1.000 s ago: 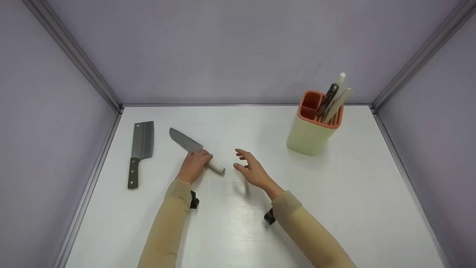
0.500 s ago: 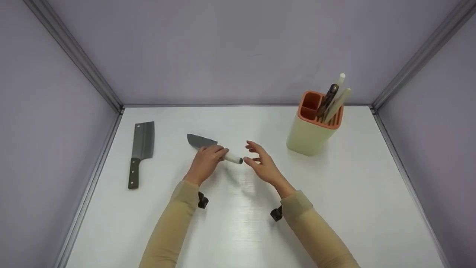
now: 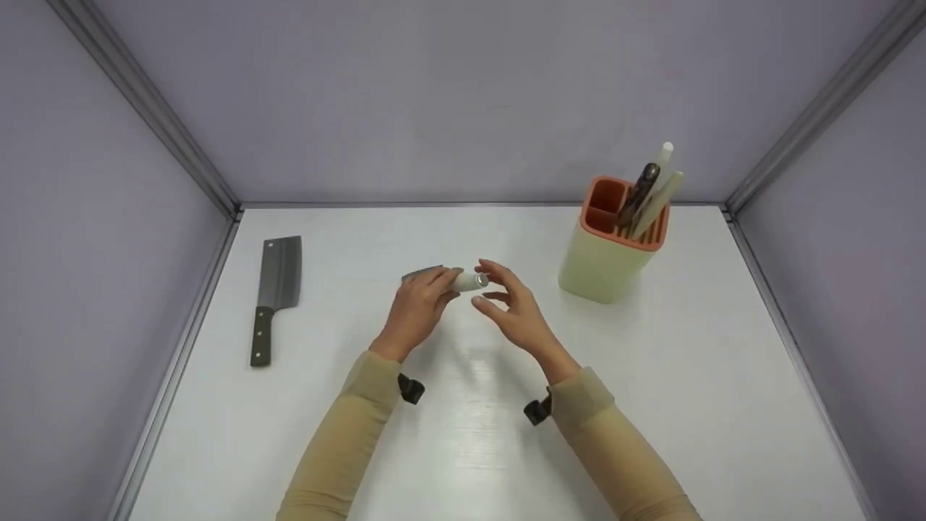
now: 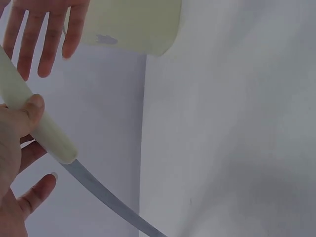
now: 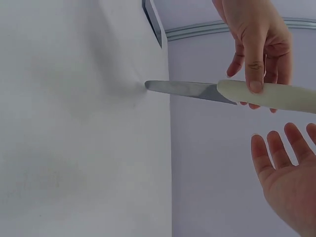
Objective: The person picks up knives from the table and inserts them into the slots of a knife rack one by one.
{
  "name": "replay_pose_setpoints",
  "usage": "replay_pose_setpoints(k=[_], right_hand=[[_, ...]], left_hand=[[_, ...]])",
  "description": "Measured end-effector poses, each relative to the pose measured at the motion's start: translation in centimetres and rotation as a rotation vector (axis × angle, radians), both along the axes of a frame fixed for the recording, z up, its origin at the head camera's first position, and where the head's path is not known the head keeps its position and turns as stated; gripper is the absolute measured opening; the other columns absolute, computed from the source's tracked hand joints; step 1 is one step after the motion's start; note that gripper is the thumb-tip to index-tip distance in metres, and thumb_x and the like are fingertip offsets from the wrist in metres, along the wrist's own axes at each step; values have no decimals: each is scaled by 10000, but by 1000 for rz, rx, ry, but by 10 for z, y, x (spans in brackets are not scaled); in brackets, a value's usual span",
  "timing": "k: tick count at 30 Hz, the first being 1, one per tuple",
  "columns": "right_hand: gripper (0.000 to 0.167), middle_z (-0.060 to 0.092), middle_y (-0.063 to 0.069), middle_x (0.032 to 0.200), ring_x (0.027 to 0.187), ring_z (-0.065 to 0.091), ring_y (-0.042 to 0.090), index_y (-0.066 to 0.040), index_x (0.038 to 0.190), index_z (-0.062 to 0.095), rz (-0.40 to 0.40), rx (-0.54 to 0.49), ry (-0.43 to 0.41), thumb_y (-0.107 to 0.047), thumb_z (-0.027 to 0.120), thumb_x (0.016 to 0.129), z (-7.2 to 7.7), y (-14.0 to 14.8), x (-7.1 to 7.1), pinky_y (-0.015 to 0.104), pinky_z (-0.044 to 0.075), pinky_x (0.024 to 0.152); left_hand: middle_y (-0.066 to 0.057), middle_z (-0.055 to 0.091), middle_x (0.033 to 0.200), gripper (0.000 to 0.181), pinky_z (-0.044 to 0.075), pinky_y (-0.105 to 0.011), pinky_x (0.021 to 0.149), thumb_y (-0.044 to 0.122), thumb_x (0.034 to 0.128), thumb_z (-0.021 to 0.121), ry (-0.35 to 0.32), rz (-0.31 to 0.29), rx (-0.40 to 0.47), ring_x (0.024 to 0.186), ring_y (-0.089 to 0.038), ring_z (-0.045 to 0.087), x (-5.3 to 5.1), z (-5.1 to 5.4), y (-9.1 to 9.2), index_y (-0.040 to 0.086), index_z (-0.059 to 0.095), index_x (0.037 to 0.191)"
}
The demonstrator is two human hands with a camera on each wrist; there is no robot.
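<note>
the left hand (image 3: 416, 310) grasps a knife (image 5: 224, 92) by its pale handle (image 3: 469, 281), the relaxed right hand (image 3: 522, 317) just beside it.

The knife (image 5: 228, 91) has a creamy white handle (image 3: 467, 282) and a plain grey blade (image 5: 190, 90). The cleaver (image 3: 278, 289) is grey too, but its handle (image 3: 261, 336) is dark green with small shiny dots. The knife holder (image 3: 602, 268) is pale green with an orange top (image 3: 621, 241), and stripy slots. One handle (image 3: 639, 194) in it is dark brown, one (image 3: 665, 154) is white and one (image 3: 658, 205) is pale cream. The table (image 3: 694, 376) is white, the walls (image 3: 463, 101) are greyish purple, and the sleeves (image 3: 329, 441) are plain tan.
</note>
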State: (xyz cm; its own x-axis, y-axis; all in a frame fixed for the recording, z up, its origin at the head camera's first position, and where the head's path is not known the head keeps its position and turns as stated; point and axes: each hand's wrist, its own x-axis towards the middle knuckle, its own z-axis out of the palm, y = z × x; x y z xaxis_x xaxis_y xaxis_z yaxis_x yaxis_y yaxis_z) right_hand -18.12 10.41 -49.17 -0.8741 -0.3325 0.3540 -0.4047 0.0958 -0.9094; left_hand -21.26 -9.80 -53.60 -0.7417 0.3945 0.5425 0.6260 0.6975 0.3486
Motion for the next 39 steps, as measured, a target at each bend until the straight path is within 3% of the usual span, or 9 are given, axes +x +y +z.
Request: replay_pose_setpoints(k=[5, 12, 16, 23, 31, 34, 39], right_hand=[[478, 504, 290, 1314, 1209, 508, 369, 131, 1379, 434, 2, -103, 70, 76, 604, 936, 10, -4, -1, 570, 451, 940], [389, 519, 288, 1273, 1179, 530, 357, 142, 1331, 475, -24, -137, 143, 105, 552, 952, 26, -6, 2, 501, 466, 943], [346, 521, 311, 1251, 1163, 538, 345, 144, 1303, 500, -60, -121, 173, 99, 536, 962, 33, -6, 3, 463, 471, 932], [278, 556, 275, 1230, 1134, 551, 201, 146, 1239, 556, -106, -110, 168, 110, 512, 967, 40, -6, 4, 344, 469, 914], [215, 580, 250, 1160, 1103, 553, 161, 146, 1164, 586, -140, -148, 189, 116, 513, 964, 45, -8, 5, 378, 463, 908], [188, 579, 231, 1136, 1078, 568, 197, 148, 1138, 579, -147, -165, 189, 119, 504, 967, 46, -8, 4, 383, 478, 908], [190, 573, 223, 1142, 1030, 584, 386, 147, 1150, 556, -156, -187, 169, 115, 474, 982, 48, -7, 6, 355, 498, 896]], left_hand=[[-59, 652, 1176, 360, 496, -415, 864, 199, 941, 669, -54, -39, 79, 1071, -229, 630, 5, 14, 8, 103, 627, 1285], [-68, 648, 1172, 365, 499, -421, 891, 209, 959, 645, -119, -85, 183, 1088, -227, 620, 11, 31, 17, 70, 612, 1294], [-70, 643, 1192, 382, 498, -393, 911, 231, 964, 635, -168, -102, 228, 1103, -216, 613, 13, 35, 22, 60, 605, 1304], [-68, 634, 1216, 392, 495, -365, 923, 248, 977, 617, -205, -133, 274, 1117, -178, 603, 17, 38, 29, 46, 591, 1312], [-47, 649, 1175, 404, 510, -353, 874, 277, 988, 598, -206, -159, 306, 1065, -142, 617, 18, 42, 35, 50, 585, 1321], [-43, 655, 1166, 397, 502, -360, 895, 281, 990, 593, -203, -161, 307, 1071, -149, 619, 19, 45, 37, 51, 592, 1313], [-39, 669, 1142, 380, 499, -359, 908, 274, 977, 621, -193, -171, 336, 1058, -142, 627, 19, 48, 40, 49, 621, 1282]])
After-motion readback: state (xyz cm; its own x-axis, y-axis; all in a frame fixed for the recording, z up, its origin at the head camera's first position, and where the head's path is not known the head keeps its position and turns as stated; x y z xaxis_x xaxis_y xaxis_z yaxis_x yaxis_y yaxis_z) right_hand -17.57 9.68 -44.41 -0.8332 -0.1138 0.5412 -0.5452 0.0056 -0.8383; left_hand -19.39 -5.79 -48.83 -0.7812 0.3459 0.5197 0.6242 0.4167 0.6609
